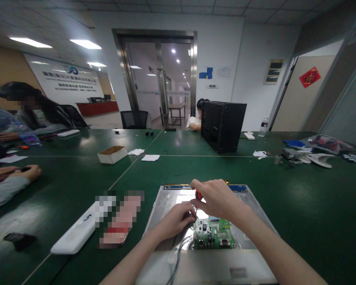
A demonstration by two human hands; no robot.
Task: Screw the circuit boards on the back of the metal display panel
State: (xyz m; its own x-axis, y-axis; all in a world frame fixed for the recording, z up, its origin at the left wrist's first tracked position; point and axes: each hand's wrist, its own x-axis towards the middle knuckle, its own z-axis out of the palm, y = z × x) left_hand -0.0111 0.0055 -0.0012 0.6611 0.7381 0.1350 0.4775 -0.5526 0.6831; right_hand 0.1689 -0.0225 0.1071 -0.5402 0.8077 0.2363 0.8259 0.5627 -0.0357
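A flat silver panel [255, 241], likely the back of a display, lies in front of me with a green circuit board [215, 235] on it. My right hand [215, 196] is closed around the red and black handle of a screwdriver [198, 195], whose shaft points down to the board's upper left corner. Beside that corner is my left hand [178, 217], its fingers curled and bunched near the screwdriver's tip; whatever they hold, if anything, is hidden. Grey cables [179, 253] run from the board's left side toward me. A blue strip board [238, 188] lines the panel's far edge.
Left of the panel lie a long white case [77, 229] and a blurred pinkish object [123, 221]. Farther off stand an open cardboard box [112, 155] and a black computer case [224, 126]. Tools and bags [323, 144] clutter the right. Other people sit at the left and far side.
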